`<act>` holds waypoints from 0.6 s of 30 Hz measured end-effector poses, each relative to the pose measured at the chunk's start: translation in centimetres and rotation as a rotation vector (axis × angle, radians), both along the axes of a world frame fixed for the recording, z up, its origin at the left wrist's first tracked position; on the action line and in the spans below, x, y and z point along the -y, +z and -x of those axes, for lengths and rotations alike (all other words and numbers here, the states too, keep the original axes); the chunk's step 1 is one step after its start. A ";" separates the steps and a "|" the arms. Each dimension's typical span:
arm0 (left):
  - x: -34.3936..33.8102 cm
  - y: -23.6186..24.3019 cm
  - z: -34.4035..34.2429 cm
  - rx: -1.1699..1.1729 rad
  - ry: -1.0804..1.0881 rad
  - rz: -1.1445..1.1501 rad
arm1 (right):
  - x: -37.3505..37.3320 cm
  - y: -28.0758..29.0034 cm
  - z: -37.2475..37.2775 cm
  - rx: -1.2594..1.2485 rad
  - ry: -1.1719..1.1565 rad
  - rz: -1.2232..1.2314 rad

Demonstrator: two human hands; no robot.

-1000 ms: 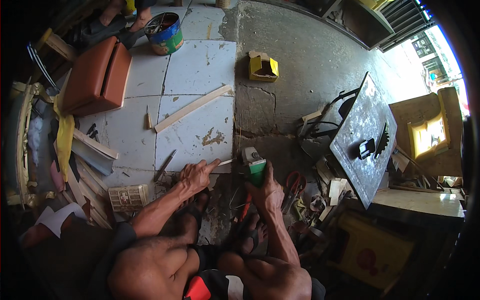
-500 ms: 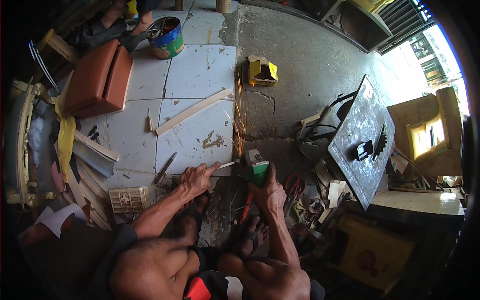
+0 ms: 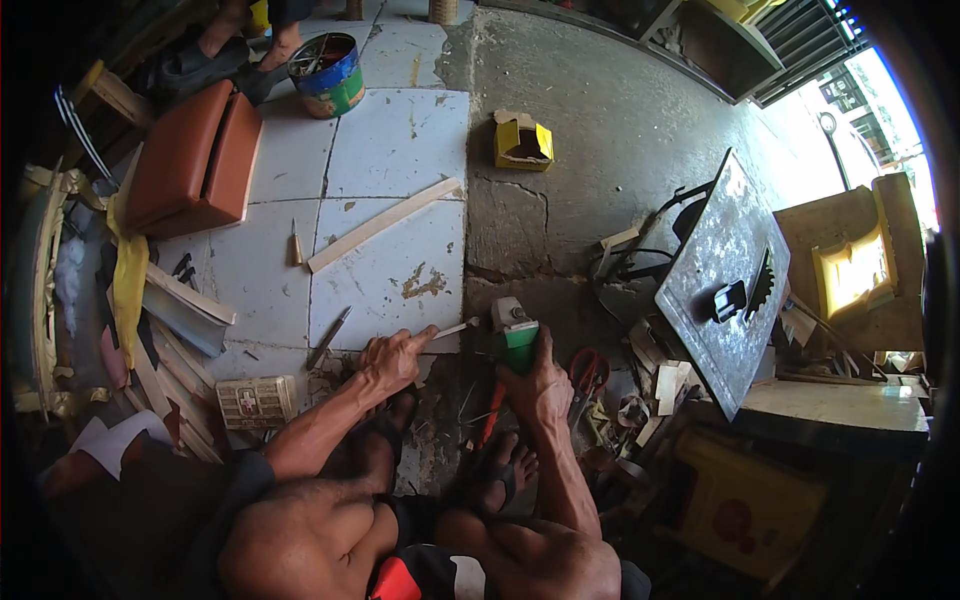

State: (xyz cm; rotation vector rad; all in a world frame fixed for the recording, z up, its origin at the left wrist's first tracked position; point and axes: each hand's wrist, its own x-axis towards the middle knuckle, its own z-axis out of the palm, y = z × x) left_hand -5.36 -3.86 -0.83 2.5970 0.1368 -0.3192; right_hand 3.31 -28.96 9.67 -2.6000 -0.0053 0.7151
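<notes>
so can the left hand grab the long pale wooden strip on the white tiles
Probably not as is: the left hand holds a thin, light-coloured rod, though the way to the strip looks clear.

At upper centre, a hand could pass between the yellow cardboard box (image 3: 511, 140) and the saw table (image 3: 703, 268) at right. A wooden strip (image 3: 385, 224) slants across the tiles (image 3: 255, 275) left of centre; at centre, the angle grinder (image 3: 519, 345) blocks rightward movement from the left hand (image 3: 390, 361).

One wide fisheye camera looked down from the person's head. Bare knees (image 3: 285, 535) filled the near lower edge, left hand (image 3: 390, 362) and right hand (image 3: 541, 388) showed below centre, and floor (image 3: 600, 130) stretched away upward.
</notes>
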 end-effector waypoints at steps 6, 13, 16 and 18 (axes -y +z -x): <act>0.0 1.4 -0.8 0.006 -0.018 0.032 | -0.2 -0.4 0.6 0.073 0.037 -0.012; -0.5 2.1 -1.0 -0.038 -0.017 0.039 | -0.5 0.3 0.2 0.035 0.045 -0.019; 0.1 1.8 -1.3 -0.072 -0.012 0.053 | -0.3 0.5 0.2 0.008 0.029 0.011; -0.4 1.9 -1.1 -0.074 0.001 0.048 | -0.4 0.1 0.2 0.010 0.016 0.000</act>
